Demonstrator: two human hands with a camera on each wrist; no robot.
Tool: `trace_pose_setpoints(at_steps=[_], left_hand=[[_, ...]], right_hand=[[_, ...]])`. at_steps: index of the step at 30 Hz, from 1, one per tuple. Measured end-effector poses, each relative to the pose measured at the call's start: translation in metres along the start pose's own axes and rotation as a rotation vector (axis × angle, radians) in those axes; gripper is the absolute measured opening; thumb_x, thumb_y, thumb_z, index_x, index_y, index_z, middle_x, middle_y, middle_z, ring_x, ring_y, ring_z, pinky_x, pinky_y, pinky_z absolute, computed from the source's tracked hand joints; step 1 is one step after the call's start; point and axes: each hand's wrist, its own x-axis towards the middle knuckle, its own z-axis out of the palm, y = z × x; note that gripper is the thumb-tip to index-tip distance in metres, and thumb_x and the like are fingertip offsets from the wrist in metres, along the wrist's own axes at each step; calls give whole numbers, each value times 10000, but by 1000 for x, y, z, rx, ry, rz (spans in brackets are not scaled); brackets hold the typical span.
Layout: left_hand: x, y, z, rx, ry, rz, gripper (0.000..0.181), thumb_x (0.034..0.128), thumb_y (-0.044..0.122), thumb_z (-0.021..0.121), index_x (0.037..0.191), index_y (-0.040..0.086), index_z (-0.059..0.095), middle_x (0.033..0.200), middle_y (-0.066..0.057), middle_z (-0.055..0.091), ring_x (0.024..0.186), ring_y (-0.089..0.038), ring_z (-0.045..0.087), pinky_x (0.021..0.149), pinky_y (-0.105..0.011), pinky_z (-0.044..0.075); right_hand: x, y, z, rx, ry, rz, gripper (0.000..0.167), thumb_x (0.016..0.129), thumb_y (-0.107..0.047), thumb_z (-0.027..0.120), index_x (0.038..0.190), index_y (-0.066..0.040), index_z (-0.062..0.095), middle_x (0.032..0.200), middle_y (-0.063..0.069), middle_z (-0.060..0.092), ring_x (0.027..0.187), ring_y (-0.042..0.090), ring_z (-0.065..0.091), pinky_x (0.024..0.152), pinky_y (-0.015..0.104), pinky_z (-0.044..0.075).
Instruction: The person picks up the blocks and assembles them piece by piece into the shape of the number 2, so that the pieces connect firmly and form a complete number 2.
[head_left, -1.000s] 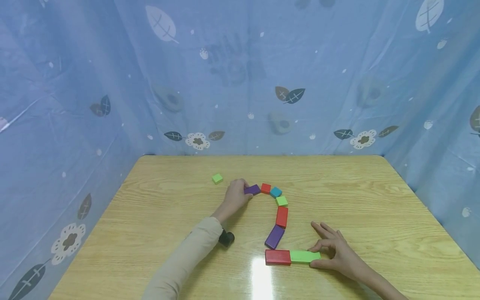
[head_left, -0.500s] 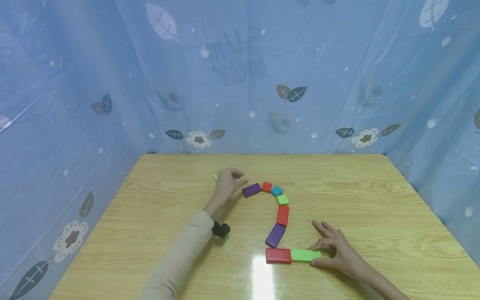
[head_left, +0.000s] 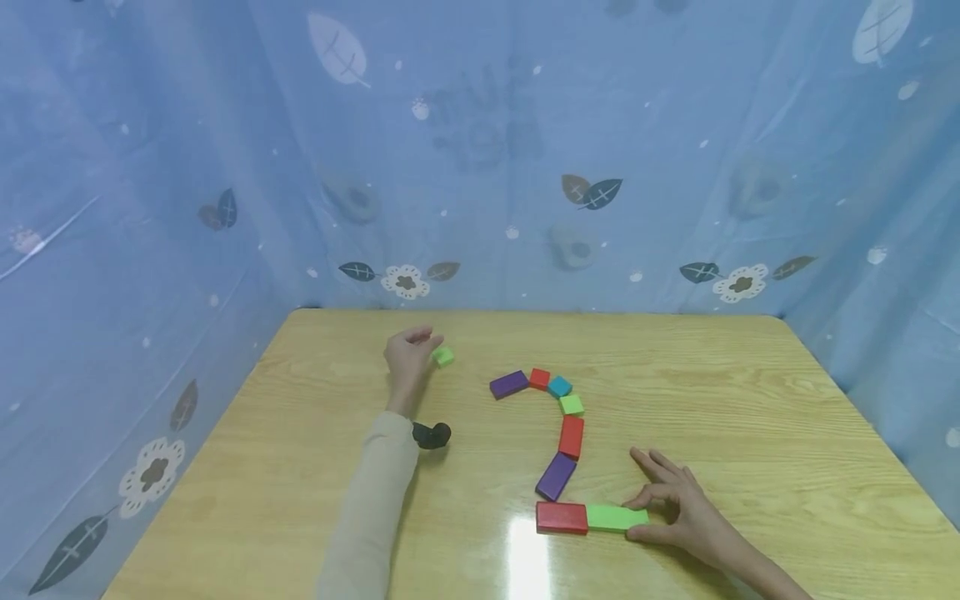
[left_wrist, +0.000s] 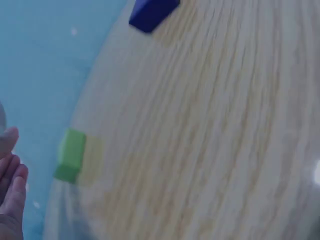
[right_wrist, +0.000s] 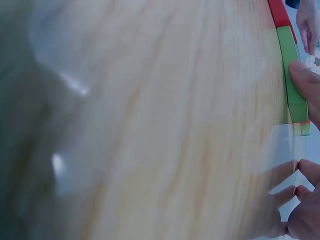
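Observation:
My left hand (head_left: 407, 358) hovers beside a small light-green block (head_left: 444, 357) at the back left, its fingers relaxed and holding nothing. In the left wrist view a gap shows between the fingers and that green block (left_wrist: 71, 155). My right hand (head_left: 686, 515) pinches the right end of a long green block (head_left: 611, 518) between thumb and index finger. That block's left end meets a long red block (head_left: 562, 517). From there a curved row runs back: a purple block (head_left: 556, 477), a red block (head_left: 572, 437), small green, blue and red blocks, and another purple block (head_left: 509, 384).
Blocks and hands are on a wooden table (head_left: 720, 375). A blue patterned curtain (head_left: 480, 150) encloses its back and sides. A black camera piece (head_left: 432, 435) sits by the left wrist.
My left hand has let go of the far purple block and moved left to the small green block's left side. My right hand keeps its pinch on the long green block.

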Motion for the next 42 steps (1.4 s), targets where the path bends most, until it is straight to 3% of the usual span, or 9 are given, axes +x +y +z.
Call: trace_pose_setpoints(at_steps=[7,11,18,24,27,30,35,39,42], left_hand=[[8,-9,-6,-14,32,-44,371,828,122,741,1141,-55,652,1179,-196,637,1097,-304,594,950,-381,467],[14,-10,-6,8,4,-64,389,802,134,765,1131,-45,661,1159,-186,646,1079,-295,591,952,-383,459],[13,-15,-9,44,-75,-165,417,754,103,799,1133,-12,668,1155,-168,641,1076,-294,580,949,-394,460],[7,-12,-7,204,-148,-129,439,700,31,811,1114,-24,673,1082,-197,656,1000,-323,597,901,-412,482],[3,-14,-7,289,-158,-96,422,686,10,810,1088,-18,688,1025,-183,662,947,-311,600,856,-403,501],[2,-16,-6,314,-152,-58,391,693,-2,802,1069,-23,697,1001,-182,668,918,-302,608,831,-396,514],[0,-16,-6,319,-141,-19,364,689,-1,805,1039,-29,707,974,-185,688,885,-299,628,819,-396,520],[-4,-11,-9,269,-122,-68,384,669,31,832,1031,-16,711,984,-182,690,903,-297,631,826,-385,519],[-8,-4,-12,177,-105,-121,402,668,23,829,1046,-19,700,1021,-187,675,933,-294,614,847,-375,514]], right_hand=[[-1,0,1,0,4,8,242,680,-209,850,854,-297,706,1390,359,377,1341,-92,94,903,803,-55],[-1,-1,0,-10,7,5,237,683,-210,847,851,-295,703,1390,359,377,1349,-70,99,901,804,-47],[1,-2,-1,-12,5,2,240,685,-203,844,851,-299,700,1395,359,373,1329,-117,90,895,807,-53],[0,-2,-2,-5,-4,10,242,686,-178,844,853,-285,706,1397,365,364,1359,-59,87,889,810,-54],[0,-2,-1,5,-10,17,235,689,-182,843,852,-284,708,1404,358,360,1356,-66,86,891,808,-59],[0,-1,0,9,-8,17,232,690,-189,843,849,-286,706,1403,361,360,1333,-112,84,884,811,-59],[0,-1,0,0,-3,9,232,692,-192,842,848,-291,703,1393,369,364,1361,-53,98,883,813,-53],[-1,-1,0,-7,-2,21,231,690,-194,844,844,-294,703,1399,359,366,1375,-11,107,896,808,-47],[-1,0,-1,-8,-5,33,229,688,-192,845,840,-287,704,1412,345,363,1368,-24,101,905,805,-40]])
